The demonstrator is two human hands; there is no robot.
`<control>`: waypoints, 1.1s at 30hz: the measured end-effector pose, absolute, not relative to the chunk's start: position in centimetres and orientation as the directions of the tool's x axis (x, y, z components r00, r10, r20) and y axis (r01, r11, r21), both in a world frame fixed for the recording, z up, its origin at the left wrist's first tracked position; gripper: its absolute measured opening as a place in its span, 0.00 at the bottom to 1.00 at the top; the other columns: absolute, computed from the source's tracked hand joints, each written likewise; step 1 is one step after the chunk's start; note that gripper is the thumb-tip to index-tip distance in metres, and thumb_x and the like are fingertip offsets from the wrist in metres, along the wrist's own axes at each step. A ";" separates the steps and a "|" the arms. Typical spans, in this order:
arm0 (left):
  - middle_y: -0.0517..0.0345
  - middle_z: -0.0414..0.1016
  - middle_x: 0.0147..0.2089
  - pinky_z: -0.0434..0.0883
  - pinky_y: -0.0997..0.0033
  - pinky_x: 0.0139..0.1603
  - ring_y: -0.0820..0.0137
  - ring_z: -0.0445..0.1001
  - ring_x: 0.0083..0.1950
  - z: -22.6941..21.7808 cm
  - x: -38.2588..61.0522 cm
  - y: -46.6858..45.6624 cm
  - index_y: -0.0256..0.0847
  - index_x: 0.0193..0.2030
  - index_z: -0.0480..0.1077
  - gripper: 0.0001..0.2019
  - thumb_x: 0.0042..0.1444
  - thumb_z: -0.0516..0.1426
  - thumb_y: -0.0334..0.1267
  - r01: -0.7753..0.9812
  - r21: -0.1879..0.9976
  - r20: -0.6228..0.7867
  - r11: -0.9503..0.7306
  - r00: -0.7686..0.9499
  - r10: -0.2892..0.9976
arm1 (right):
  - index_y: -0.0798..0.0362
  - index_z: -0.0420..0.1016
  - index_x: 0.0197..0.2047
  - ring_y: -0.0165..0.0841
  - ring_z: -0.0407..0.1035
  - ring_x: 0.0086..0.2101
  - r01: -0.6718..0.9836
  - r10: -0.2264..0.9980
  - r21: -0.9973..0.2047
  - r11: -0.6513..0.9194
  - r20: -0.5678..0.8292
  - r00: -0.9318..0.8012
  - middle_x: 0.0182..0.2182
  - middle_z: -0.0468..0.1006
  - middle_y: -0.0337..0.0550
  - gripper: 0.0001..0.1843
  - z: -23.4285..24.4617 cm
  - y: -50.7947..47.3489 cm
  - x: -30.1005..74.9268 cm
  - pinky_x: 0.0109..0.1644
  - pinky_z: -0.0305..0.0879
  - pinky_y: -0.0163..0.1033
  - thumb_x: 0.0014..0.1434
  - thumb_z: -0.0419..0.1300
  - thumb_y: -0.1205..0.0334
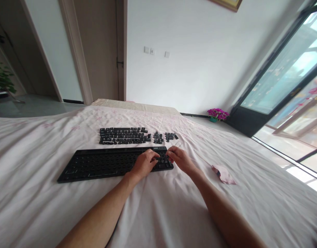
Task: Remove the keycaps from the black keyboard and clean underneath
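A black keyboard point(101, 163) lies on the bed, most of its keycaps off and its bare key sockets showing. Some keycaps seem to remain at its right end, between my hands. My left hand point(145, 162) rests over the right part of the keyboard, fingers bent and apart, nothing visible in it. My right hand point(180, 157) is closed in a pinch at the keyboard's right end. From it sticks up a thin wire tool point(177, 143), probably a keycap puller; its lower end is hidden by the fingers. Loose black keycaps point(122, 135) lie in rows behind the keyboard.
The bed's pale sheet point(168, 213) is wrinkled. A small pink cloth piece point(225, 174) lies to the right. Beyond the bed stand a wall point(184, 82), a closed door point(98, 51), purple flowers in a green pot point(213, 119) and a glass door point(279, 79).
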State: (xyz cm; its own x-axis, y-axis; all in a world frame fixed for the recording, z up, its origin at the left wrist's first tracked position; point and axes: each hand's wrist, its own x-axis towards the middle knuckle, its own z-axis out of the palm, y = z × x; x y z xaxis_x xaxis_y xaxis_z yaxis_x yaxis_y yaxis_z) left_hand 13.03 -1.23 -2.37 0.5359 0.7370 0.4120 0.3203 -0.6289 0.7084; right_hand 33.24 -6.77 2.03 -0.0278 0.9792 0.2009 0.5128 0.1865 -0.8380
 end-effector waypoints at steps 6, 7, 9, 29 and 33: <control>0.57 0.75 0.41 0.70 0.72 0.42 0.71 0.75 0.39 -1.9 12.9 -1.5 0.43 0.41 0.76 0.10 0.53 0.57 0.29 0.339 0.699 0.396 -0.630 0.551 0.735 | 0.52 0.71 0.34 0.29 0.68 0.29 0.602 0.919 -0.696 0.391 0.328 -0.218 0.32 0.71 0.40 0.10 2.7 -7.0 31.9 0.35 0.66 0.35 0.63 0.54 0.57; 0.57 0.75 0.41 0.70 0.72 0.42 0.70 0.75 0.39 -1.8 12.9 -1.5 0.43 0.41 0.76 0.10 0.53 0.57 0.29 0.342 0.693 0.398 -0.634 0.553 0.732 | 0.52 0.72 0.34 0.30 0.68 0.31 0.619 0.903 -0.659 0.427 0.345 -0.256 0.32 0.71 0.40 0.10 2.8 -7.0 31.8 0.38 0.66 0.36 0.64 0.54 0.57; 0.57 0.75 0.41 0.70 0.72 0.42 0.70 0.74 0.39 -1.9 12.9 -1.5 0.43 0.40 0.76 0.09 0.53 0.58 0.29 0.348 0.685 0.400 -0.640 0.554 0.730 | 0.51 0.73 0.34 0.32 0.68 0.35 0.637 0.879 -0.608 0.473 0.371 -0.299 0.32 0.72 0.41 0.10 2.8 -7.0 31.6 0.42 0.66 0.38 0.64 0.54 0.58; 0.60 0.78 0.38 0.66 0.73 0.40 0.68 0.75 0.40 -1.4 15.2 -1.8 0.47 0.39 0.78 0.09 0.58 0.58 0.45 0.461 0.581 0.361 -0.671 0.593 0.720 | 0.50 0.67 0.33 0.33 0.65 0.31 0.544 0.794 -0.657 0.522 0.607 -0.029 0.29 0.69 0.41 0.14 -1.3 -7.0 31.1 0.40 0.65 0.40 0.66 0.49 0.53; 0.61 0.78 0.40 0.67 0.73 0.41 0.69 0.76 0.42 -1.2 15.1 -2.0 0.49 0.41 0.78 0.10 0.60 0.56 0.46 0.405 0.644 0.375 -0.649 0.572 0.729 | 0.50 0.68 0.34 0.31 0.63 0.29 0.549 0.775 -0.680 0.486 0.626 0.090 0.28 0.68 0.40 0.13 -1.5 -7.2 30.7 0.36 0.64 0.39 0.67 0.48 0.55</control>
